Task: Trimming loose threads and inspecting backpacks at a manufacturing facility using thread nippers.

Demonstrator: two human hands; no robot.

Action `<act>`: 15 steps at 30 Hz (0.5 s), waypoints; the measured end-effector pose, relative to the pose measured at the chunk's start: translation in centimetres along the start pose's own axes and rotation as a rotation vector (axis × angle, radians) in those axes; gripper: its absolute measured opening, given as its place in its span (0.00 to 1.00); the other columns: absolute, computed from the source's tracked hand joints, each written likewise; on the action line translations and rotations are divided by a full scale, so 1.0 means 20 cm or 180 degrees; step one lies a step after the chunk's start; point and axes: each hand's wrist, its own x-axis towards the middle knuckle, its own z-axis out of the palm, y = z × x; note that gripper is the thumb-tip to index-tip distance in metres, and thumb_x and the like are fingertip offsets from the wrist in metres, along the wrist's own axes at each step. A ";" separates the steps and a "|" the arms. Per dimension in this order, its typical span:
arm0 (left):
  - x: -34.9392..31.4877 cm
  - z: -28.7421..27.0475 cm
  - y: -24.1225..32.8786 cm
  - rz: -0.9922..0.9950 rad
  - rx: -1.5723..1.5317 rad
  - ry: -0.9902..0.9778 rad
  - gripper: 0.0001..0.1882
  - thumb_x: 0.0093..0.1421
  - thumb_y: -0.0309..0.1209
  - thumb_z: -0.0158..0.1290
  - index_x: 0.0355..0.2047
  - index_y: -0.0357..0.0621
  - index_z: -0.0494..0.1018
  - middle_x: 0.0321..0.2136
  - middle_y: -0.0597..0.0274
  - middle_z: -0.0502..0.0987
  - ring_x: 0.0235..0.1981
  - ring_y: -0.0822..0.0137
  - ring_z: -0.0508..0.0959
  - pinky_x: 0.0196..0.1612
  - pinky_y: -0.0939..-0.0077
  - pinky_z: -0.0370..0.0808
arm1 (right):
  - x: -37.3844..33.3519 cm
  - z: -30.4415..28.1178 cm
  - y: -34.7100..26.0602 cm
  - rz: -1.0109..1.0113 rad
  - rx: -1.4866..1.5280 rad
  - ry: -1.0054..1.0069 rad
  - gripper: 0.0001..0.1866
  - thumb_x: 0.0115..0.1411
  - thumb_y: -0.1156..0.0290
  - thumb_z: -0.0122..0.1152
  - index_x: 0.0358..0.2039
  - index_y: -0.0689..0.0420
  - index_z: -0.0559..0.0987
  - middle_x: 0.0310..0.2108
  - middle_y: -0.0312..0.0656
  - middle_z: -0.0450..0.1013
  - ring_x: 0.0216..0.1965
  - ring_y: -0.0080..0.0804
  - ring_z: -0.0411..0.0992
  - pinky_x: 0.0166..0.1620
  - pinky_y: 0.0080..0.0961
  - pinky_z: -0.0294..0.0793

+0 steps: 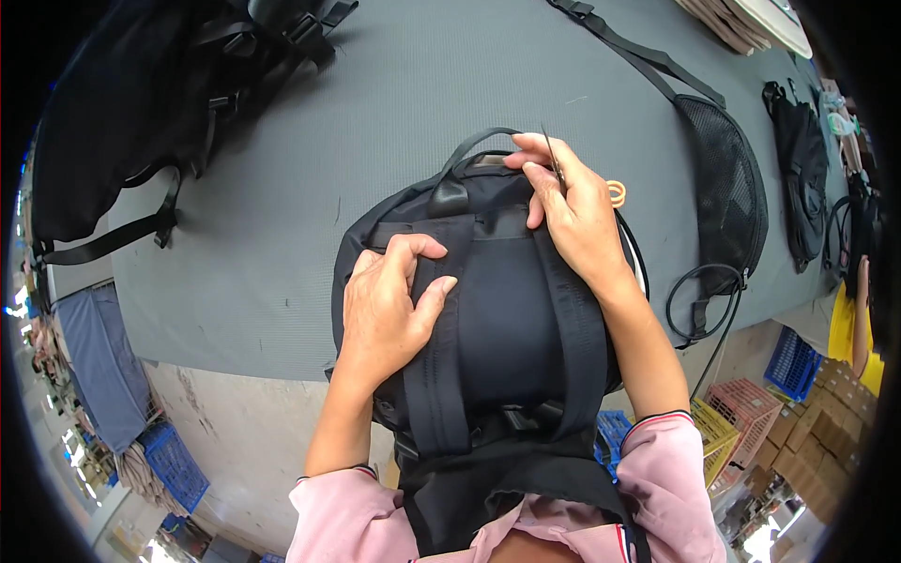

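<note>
A black backpack (507,319) lies on the grey table against my body, its back panel and two shoulder straps facing up. My left hand (380,305) rests on the left strap (441,375), its fingers bent and the thumb held apart. At the top edge, beside the carry handle (477,141), my right hand (572,202) is closed around a thin, pointed dark metal tool (556,161). The tool's tip points away from me; the rest is hidden in the hand. Its fingers also touch the top seam of the backpack. A tan loop (617,193) shows beside that hand.
Another black bag (141,113) with buckled straps lies at the far left. On the right are a black mesh strap (723,178) with a cord and a further black bag (798,178). Plastic crates (741,418) and cardboard boxes (826,441) stand below the table's right side.
</note>
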 end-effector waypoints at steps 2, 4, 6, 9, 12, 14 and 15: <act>0.00 0.00 -0.01 0.0073 0.0008 -0.0048 0.16 0.47 0.26 0.61 0.36 0.43 0.70 0.14 0.67 0.60 0.16 0.68 0.61 0.30 0.75 0.62 | 0.02 -0.02 -0.01 0.0147 0.0084 -0.0108 0.14 0.65 0.71 0.46 0.48 0.63 0.71 0.35 0.40 0.75 0.18 0.15 0.65 0.21 0.11 0.64; 0.01 0.00 -0.02 -0.0317 -0.0381 -0.0047 0.16 0.46 0.25 0.60 0.36 0.43 0.71 0.14 0.67 0.61 0.16 0.69 0.61 0.27 0.75 0.62 | 0.04 -0.04 -0.02 0.0291 0.0169 -0.0201 0.14 0.65 0.71 0.46 0.48 0.63 0.71 0.35 0.40 0.75 0.18 0.14 0.65 0.19 0.10 0.63; 0.00 0.03 -0.07 -0.0440 -0.0891 0.0078 0.15 0.48 0.25 0.60 0.37 0.42 0.71 0.15 0.70 0.60 0.17 0.73 0.58 0.25 0.79 0.59 | 0.04 -0.08 -0.02 0.0529 0.1226 -0.0046 0.14 0.65 0.70 0.46 0.46 0.63 0.72 0.32 0.41 0.75 0.17 0.13 0.64 0.17 0.09 0.60; 0.00 0.06 -0.11 -0.0574 -0.1913 0.0347 0.14 0.54 0.26 0.57 0.41 0.38 0.70 0.16 0.77 0.57 0.19 0.81 0.54 0.22 0.86 0.52 | -0.03 -0.20 -0.05 -0.0036 0.0962 0.0711 0.10 0.64 0.70 0.49 0.40 0.60 0.76 0.23 0.35 0.72 0.17 0.11 0.61 0.20 0.09 0.57; 0.01 0.06 -0.13 -0.0545 -0.1865 0.0367 0.14 0.55 0.25 0.56 0.41 0.38 0.70 0.16 0.77 0.58 0.19 0.82 0.54 0.23 0.86 0.52 | -0.09 -0.24 -0.07 0.0000 0.0351 0.0712 0.07 0.61 0.72 0.54 0.35 0.61 0.78 0.20 0.31 0.70 0.18 0.10 0.61 0.22 0.10 0.57; 0.02 0.06 -0.12 -0.0587 -0.1883 0.0280 0.14 0.56 0.25 0.55 0.43 0.37 0.69 0.18 0.78 0.59 0.21 0.83 0.56 0.25 0.88 0.53 | -0.11 -0.23 -0.06 -0.0098 -0.0284 0.0517 0.06 0.56 0.72 0.61 0.31 0.60 0.78 0.19 0.32 0.71 0.20 0.13 0.64 0.23 0.14 0.61; 0.02 0.05 -0.11 -0.0580 -0.1886 0.0271 0.14 0.56 0.25 0.55 0.43 0.37 0.69 0.18 0.78 0.59 0.21 0.83 0.56 0.25 0.88 0.53 | -0.11 -0.22 -0.08 -0.0168 -0.0688 0.0334 0.10 0.53 0.68 0.64 0.34 0.58 0.77 0.19 0.37 0.72 0.20 0.20 0.67 0.24 0.19 0.65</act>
